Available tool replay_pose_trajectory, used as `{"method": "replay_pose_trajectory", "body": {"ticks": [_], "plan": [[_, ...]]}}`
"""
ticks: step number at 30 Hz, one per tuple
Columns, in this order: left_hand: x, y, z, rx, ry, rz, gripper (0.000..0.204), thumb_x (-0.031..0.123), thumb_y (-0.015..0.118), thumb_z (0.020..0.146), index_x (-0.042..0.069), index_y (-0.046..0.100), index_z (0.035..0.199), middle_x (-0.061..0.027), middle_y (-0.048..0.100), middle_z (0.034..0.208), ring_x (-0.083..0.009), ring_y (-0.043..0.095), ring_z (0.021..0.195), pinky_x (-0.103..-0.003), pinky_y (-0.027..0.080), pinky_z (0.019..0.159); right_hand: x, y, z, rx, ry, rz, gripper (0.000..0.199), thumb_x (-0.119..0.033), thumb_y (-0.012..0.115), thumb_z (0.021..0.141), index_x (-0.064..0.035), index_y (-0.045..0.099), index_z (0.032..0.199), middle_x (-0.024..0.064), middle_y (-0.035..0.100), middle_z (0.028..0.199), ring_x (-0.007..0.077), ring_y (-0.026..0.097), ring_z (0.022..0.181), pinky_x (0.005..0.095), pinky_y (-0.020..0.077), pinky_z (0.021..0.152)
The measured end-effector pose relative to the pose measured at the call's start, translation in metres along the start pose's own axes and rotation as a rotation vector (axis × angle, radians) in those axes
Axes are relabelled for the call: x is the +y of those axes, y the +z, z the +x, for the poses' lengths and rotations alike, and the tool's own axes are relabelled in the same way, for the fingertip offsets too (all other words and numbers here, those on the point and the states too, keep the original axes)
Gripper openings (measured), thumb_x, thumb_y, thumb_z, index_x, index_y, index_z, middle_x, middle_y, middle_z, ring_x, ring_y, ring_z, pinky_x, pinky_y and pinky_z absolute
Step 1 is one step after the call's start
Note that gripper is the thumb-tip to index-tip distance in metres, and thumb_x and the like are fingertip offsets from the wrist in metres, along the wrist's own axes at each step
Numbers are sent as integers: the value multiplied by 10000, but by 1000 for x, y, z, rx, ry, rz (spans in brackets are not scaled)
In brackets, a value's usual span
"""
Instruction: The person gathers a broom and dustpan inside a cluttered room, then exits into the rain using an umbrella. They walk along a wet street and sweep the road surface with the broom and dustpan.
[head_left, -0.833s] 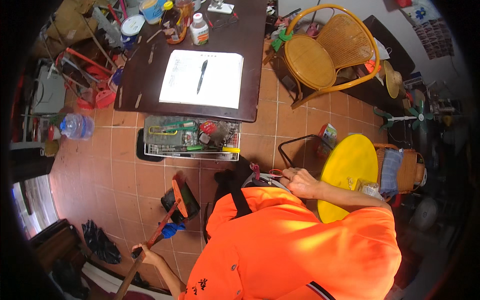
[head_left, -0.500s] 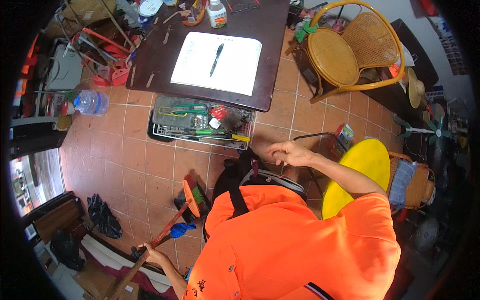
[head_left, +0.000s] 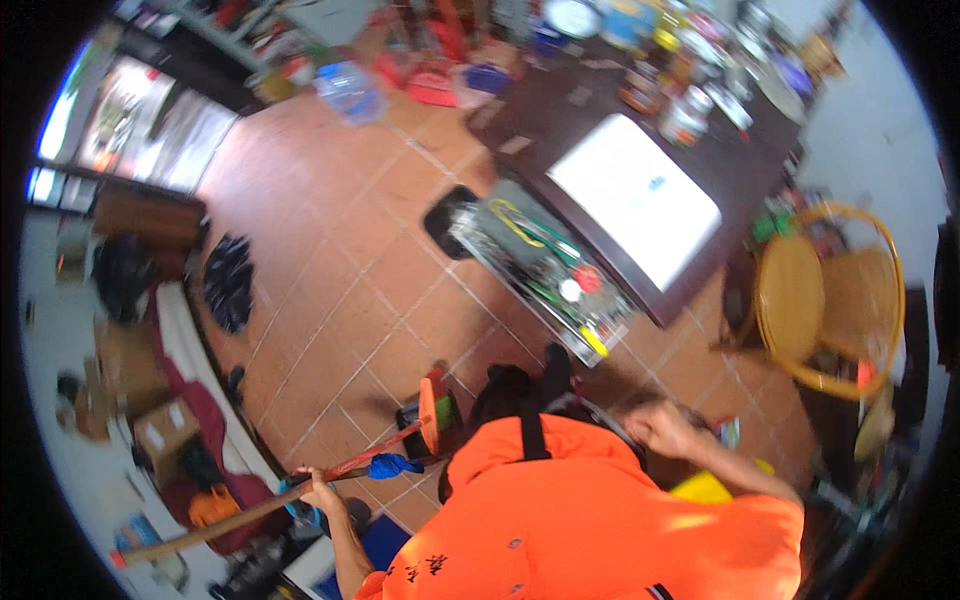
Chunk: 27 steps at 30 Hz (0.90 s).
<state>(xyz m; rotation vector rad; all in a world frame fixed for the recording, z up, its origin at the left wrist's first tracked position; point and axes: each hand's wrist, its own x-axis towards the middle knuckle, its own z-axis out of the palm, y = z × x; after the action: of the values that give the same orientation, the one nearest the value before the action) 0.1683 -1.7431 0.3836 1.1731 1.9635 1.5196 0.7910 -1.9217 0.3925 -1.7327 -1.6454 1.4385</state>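
Observation:
My left hand [head_left: 320, 492] is closed around the long wooden handle of a broom [head_left: 215, 530], at the lower left. The broom's orange head [head_left: 430, 412] is at the far end, in front of my legs, beside a dark dustpan [head_left: 407, 418]. A bunched blue cloth or bag [head_left: 393, 466] hangs below the handle; what it is fixed to is unclear. Whether my left hand also grips a second, darker pole is hard to see. My right hand [head_left: 660, 428] is raised at my right side, blurred, its fingers curled with nothing visible in them.
A dark table [head_left: 545, 150] with white paper [head_left: 640, 200] and bottles stands ahead right. Before it is a tool-filled basket [head_left: 480, 240]. A rattan chair [head_left: 795, 290] is at right. A black plastic bag [head_left: 228, 283] and a water bottle [head_left: 348, 92] lie on the tiled floor.
The view has turned left, so the table and chair appear farther right. My right hand has drawn back toward my side, with its fingers more curled. My left hand keeps hold of the broom.

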Motion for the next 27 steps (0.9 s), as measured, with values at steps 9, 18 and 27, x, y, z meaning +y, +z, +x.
{"method": "replay_pose_trajectory", "body": {"ticks": [9, 18, 27], "plan": [[-59, -33, -4, 246, -185, -135, 393, -172, 524, 682, 54, 440, 993, -38, 492, 929, -123, 516, 782, -262, 473, 704, -38, 40, 87, -144, -177, -231, 152, -170, 628, 767, -78, 683, 875, 125, 664, 800, 295, 655, 709, 380, 518, 609], [-137, -110, 69, 367, -339, -217, 303, -113, 555, 746, 45, 463, 987, -33, 505, 937, -119, 522, 836, -274, 460, 778, -133, 116, 212, -303, -434, -454, 284, -229, 565, 821, -157, 639, 1086, 96, 658, 786, 260, 668, 733, 368, 540, 648], [-215, -171, 166, 516, -382, -25, 282, -80, 590, 733, 35, 496, 973, -20, 516, 924, -123, 523, 826, -233, 446, 733, -281, 152, 353, -384, -223, -241, 181, -147, 613, 817, -22, 679, 929, 150, 634, 760, 321, 626, 702, 395, 497, 636]]}}
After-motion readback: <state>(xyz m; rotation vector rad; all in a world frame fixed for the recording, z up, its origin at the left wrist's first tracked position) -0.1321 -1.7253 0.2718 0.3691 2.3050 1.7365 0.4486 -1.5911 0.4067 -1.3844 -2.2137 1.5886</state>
